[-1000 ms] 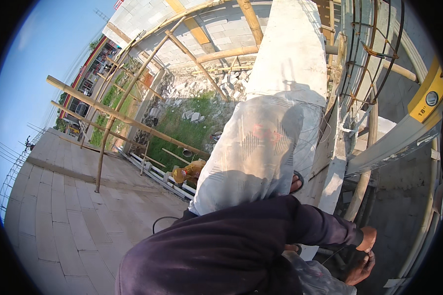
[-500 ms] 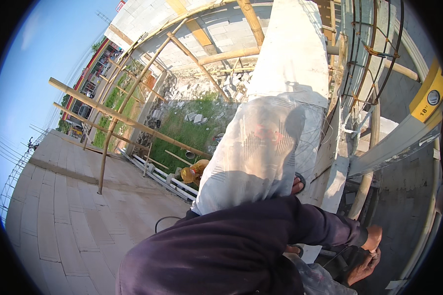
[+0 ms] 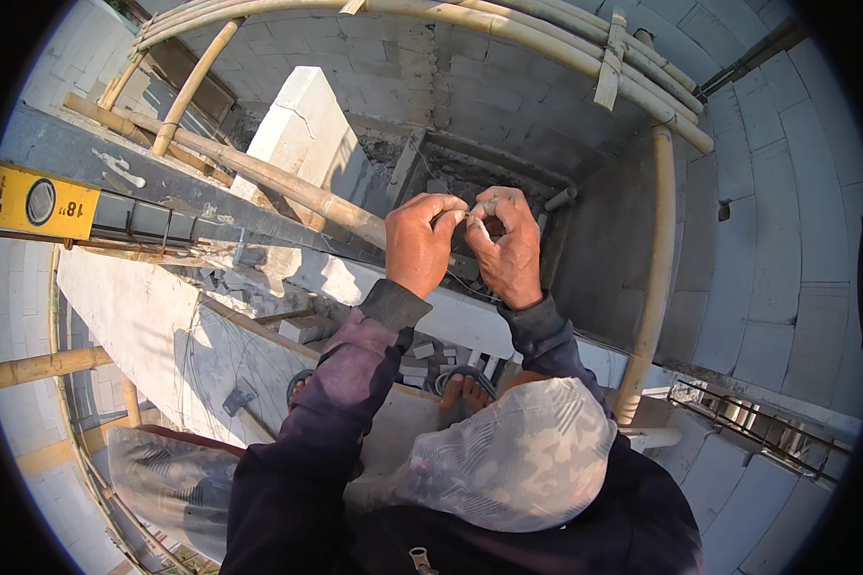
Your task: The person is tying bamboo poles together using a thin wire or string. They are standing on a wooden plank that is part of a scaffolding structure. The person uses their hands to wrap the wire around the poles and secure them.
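Observation:
My left hand (image 3: 420,241) and my right hand (image 3: 508,249) meet in front of me, fingertips almost touching. Both are closed in a pinch. A thin strand, wire or string, seems to run between the fingertips and hang below them; it is too fine to tell which. Just beyond the left hand passes a bamboo pole (image 3: 326,203). Beneath my hands runs the pale top of a block wall (image 3: 465,324). A hammer (image 3: 241,395) lies on the whitish board (image 3: 144,311) to the left, beside loose loops of thin wire.
A yellow-ended spirit level (image 3: 43,203) reaches in at the left, beside steel rebar (image 3: 149,230). One upright bamboo pole (image 3: 654,278) stands to my right. A white block (image 3: 302,120) rises beyond the wall. My sandalled foot (image 3: 467,391) is below, near rubble and a drop.
The view has swung from the grassy yard and outer scaffolding to the block-walled pit. My hands, earlier together at the lower right, now appear in the middle, still pinched together.

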